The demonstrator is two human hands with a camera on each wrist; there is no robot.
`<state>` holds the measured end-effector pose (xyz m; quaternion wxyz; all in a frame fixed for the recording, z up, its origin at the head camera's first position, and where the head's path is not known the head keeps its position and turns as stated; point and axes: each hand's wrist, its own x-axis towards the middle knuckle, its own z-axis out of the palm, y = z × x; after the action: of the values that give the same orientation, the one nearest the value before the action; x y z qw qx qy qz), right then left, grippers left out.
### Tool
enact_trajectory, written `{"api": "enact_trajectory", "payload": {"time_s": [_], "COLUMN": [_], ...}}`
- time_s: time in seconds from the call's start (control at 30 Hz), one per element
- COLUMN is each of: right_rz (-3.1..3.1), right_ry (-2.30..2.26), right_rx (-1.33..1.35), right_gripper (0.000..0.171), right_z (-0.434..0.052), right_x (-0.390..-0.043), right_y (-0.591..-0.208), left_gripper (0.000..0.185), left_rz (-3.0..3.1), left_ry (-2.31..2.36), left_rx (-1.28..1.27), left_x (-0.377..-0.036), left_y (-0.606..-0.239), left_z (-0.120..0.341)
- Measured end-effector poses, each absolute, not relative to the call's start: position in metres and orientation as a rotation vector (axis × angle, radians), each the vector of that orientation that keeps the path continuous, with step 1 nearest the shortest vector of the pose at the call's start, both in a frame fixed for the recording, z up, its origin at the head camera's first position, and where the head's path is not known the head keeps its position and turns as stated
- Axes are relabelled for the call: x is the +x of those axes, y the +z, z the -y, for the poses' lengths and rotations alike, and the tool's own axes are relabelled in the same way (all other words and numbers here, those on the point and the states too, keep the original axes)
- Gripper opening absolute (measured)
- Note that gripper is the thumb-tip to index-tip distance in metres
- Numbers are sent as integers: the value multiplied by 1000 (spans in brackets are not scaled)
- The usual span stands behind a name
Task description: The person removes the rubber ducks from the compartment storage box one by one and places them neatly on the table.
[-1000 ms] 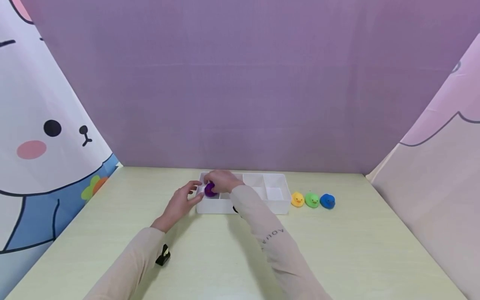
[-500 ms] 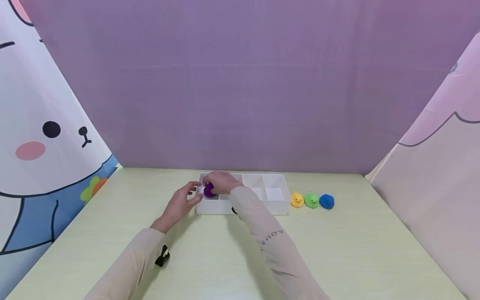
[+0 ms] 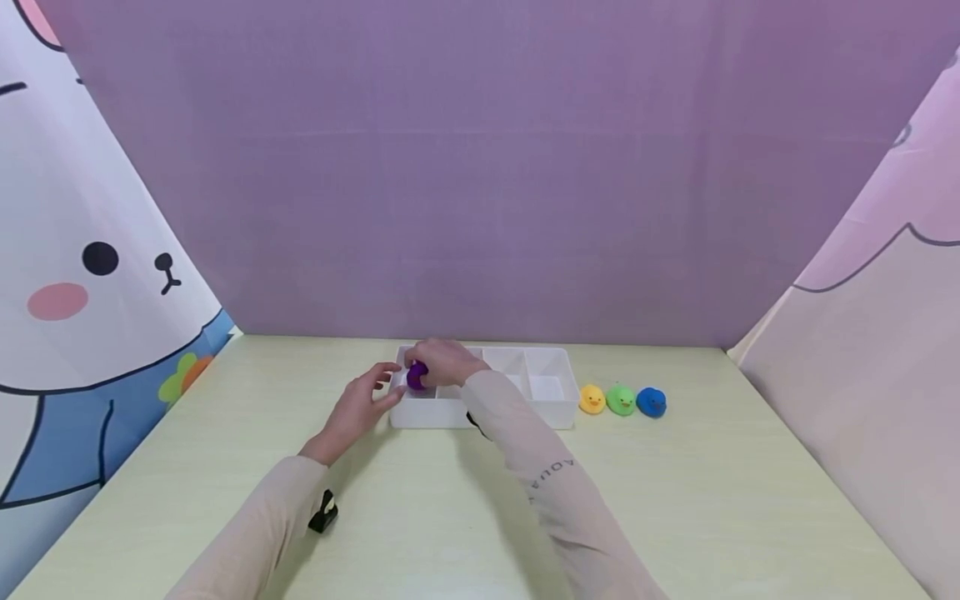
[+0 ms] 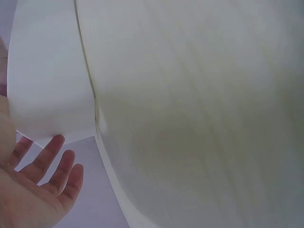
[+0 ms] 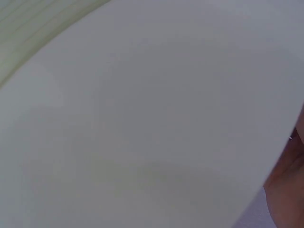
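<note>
My right hand (image 3: 444, 363) pinches a small round purple toy duck (image 3: 416, 377) over the left front compartment of a white divided box (image 3: 483, 415). Its beak is out of sight and the fingers cover its right side. At the box's left end is my left hand (image 3: 358, 410), fingers spread and loosely bent, the tips right at the rim. In the left wrist view, the left hand's fingers (image 4: 50, 161) lie along the edge of the white box wall (image 4: 50, 76). Only part of the right hand (image 5: 287, 190) shows past the box wall (image 5: 156, 109) in the right wrist view.
Just right of the box a yellow duck (image 3: 592, 399), a green duck (image 3: 621, 400) and a blue duck (image 3: 652, 402) stand in a row on the pale table (image 3: 420, 517). A purple backdrop (image 3: 480, 167) rises behind, with printed cloths at both sides.
Over the last half second my right hand and the purple duck have risen very slightly. My left hand stays at the box's left end; the other ducks keep their row.
</note>
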<state>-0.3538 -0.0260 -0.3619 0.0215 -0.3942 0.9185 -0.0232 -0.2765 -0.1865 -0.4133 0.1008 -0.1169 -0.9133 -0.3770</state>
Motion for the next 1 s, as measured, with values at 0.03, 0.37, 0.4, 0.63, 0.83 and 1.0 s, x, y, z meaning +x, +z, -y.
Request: {"api": "enact_trajectory", "payload": {"time_s": [0.03,0.37,0.4,0.63,0.83,1.0], "right_rz": [-2847,-2831,-2833,-2844,-2876,-2888], "right_ry": [-74,-146,-144,-113,-65,-73], "right_rx": [-1223,-1291,-1306,-1350,-1334,-1341], "right_gripper": [26,26,26,25,28,30], "right_z": [26,23,23,20,16,9], "right_x": [-353,-352,-351,-347,-345,-344], "right_y": [-361,-349,-347,-336,-328,-323], "left_gripper": [41,42,42,43,43,42], "left_rz": [2701,2690,2691,2700,2701,2707], "left_ry": [-1112,-1121,-1122,-1128,-1124,-1115], "left_rx": [-345,-358,-359,-353,-354,-346], "left_x": [-276,-276,-276,-278,-278,-279], "left_y": [-413,-411,-411,-413,-413,-414], "left_z": [187,186,186,187,188,187]}}
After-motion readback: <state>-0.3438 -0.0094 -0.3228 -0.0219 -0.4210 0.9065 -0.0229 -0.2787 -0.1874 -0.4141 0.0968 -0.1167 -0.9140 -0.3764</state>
